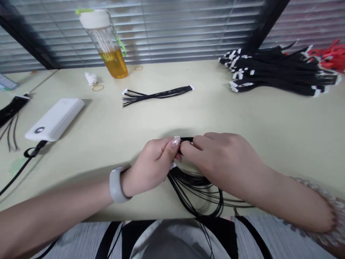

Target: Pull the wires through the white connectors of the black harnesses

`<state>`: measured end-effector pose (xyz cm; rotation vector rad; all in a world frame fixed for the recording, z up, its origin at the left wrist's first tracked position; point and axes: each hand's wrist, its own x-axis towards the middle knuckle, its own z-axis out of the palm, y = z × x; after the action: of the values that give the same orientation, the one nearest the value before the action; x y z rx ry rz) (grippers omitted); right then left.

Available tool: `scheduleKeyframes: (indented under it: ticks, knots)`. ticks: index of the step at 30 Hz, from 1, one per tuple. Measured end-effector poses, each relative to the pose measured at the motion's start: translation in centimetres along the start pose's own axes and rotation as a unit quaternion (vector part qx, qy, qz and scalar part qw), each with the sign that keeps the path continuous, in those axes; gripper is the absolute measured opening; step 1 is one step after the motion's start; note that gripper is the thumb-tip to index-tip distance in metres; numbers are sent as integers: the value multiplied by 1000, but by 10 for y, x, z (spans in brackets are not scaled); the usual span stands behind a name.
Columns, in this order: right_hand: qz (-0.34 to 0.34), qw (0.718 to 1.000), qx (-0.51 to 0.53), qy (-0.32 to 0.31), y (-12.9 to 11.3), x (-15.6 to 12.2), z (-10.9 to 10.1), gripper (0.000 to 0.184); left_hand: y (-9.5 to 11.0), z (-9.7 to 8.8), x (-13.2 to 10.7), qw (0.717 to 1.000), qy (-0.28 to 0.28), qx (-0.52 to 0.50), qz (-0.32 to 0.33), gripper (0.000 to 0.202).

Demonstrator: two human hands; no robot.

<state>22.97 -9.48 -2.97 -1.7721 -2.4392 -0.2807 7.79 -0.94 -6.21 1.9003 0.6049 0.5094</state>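
My left hand (152, 165) and my right hand (221, 158) meet at the middle of the table (269, 118), fingers pinched together on a bundle of thin black wires (196, 187). The wires loop down from my fingers toward the table's near edge and over my lap. A small white connector shows under my left fingers. A grey band sits on my left wrist (117, 183).
A finished black wire harness (156, 95) lies further back at centre. A pile of black harnesses with white ends (275, 73) fills the back right, with red wires (331, 54) behind it. A white power bank (55, 118), a bottle of yellow liquid (107, 43) and rubber bands stand left.
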Motion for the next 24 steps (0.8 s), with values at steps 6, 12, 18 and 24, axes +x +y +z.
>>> scheduleKeyframes:
  ticks: [6,12,18,24]
  knots:
    - [15,999,35,-28,6,3,-2,19,-1,-1,1,999,-22,-19,-42,44]
    - [72,992,104,-1,22,7,-1,17,-3,0,2,989,14,-98,-108,47]
    - [116,982,89,120,44,-10,-3,40,-5,-3,10,943,191,-191,-193,52]
    - [52,987,96,115,25,-20,-14,38,-7,-1,13,918,234,-237,-214,50]
